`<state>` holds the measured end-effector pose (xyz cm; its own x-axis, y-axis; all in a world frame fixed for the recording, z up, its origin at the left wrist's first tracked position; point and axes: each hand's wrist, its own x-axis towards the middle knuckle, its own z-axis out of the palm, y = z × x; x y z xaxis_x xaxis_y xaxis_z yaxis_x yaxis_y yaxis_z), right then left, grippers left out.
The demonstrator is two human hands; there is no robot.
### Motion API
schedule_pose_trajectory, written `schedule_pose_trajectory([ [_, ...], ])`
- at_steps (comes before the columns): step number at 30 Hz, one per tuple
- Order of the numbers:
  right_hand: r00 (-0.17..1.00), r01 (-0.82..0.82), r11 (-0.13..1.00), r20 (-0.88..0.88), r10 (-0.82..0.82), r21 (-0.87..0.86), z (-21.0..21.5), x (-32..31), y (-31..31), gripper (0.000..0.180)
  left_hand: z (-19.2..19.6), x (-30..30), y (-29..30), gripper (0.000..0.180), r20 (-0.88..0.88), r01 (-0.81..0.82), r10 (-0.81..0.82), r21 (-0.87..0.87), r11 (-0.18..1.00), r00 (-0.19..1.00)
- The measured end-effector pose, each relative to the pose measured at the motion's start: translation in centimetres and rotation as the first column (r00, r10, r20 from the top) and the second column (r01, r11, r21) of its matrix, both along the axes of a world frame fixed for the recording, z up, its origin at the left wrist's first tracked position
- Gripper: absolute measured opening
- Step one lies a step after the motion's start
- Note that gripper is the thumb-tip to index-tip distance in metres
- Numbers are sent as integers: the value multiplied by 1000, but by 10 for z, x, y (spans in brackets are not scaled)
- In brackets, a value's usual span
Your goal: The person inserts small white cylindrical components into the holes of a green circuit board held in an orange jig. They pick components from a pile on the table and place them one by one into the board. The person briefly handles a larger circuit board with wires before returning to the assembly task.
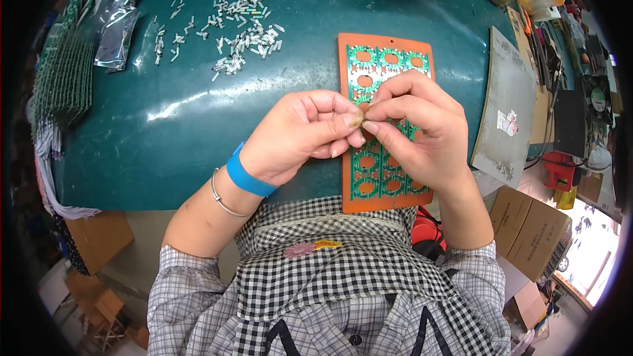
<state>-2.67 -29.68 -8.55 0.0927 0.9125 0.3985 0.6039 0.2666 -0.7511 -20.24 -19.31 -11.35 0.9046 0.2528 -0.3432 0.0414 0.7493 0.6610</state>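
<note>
Small part, pinched between the thumb and forefinger tips of both hands where they meet, just above the board; almost wholly hidden by the fingers [353, 120], so its exact shape cannot be told. Left hand [300, 135] closed in a pinch on it, remaining fingers curled under. Right hand [415, 128] likewise pinching from the other side, knuckles up, covering the middle of the board.

Judgement: part looks tiny, light and stiff, easy to drop or lose; best held by fingertips at its ends, with gentle pressure.

Beneath the hands: orange tray [347, 46] lying flat on the tabletop, carrying a green circuit board [389, 59] with rows of round cut-outs. Board probably thin and rigid, brittle at the narrow bridges; take it by the edges.

Left wrist: blue wristband [247, 177] and thin metal bangle [221, 198].

Further out, upper left of the green tabletop [165, 138]: scattered heap of small pale tubular parts [241, 36], well apart from the hands. Far left: stack of green boards [62, 79], grey foil bag [117, 36]. Right: grey slab [508, 112] leaning over the table edge; cardboard boxes [527, 221] below.
</note>
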Motion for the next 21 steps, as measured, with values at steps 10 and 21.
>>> schedule_pose_trajectory([
  [10,983,91,988,-146,-109,-125,0,-6,-3,18,-2,1,-4,13,-20,-106,108,84,991,994],
  [21,983,68,985,-157,-93,-159,-4,-10,-4,11,-5,6,-12,13,5,-223,225,153,963,974],
])
